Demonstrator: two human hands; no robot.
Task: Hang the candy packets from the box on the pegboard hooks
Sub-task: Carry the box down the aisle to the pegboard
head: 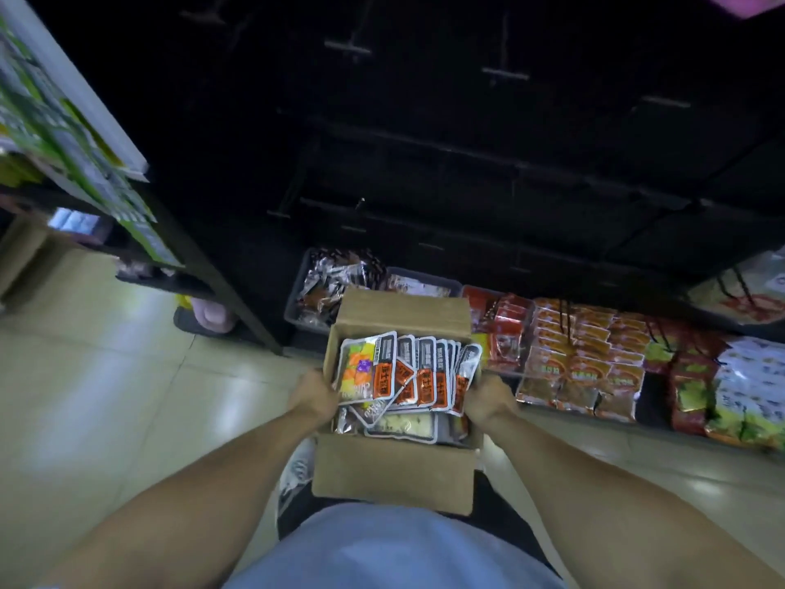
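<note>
Open brown cardboard box (395,474) of orange-and-grey candy packets (408,371), carried above the floor.
Left hand (312,397) and right hand (488,399) grip opposite box walls; packet lettering unreadable; dark pegboard (467,142) beyond.

We see a brown corrugated cardboard box (393,474) with a matt, slightly fibrous paper surface. Inside it lie glossy plastic-film candy packets in orange, black and white (408,369), their smooth faces catching light along the sealed edges. Beyond the box we see a grey plastic bin (293,310) with a dull finish, filled with shiny crinkled foil-like wrappers (329,276). To the right, red and orange plastic snack bags (586,354) look slick and reflective. The pale tiled floor (106,376) is smooth and glossy, showing soft reflections. The black pegboard wall (467,142) looks matt, and its thin hooks (346,46) appear to be metal. A light blue cloth garment (391,546) looks soft and matt.
</note>
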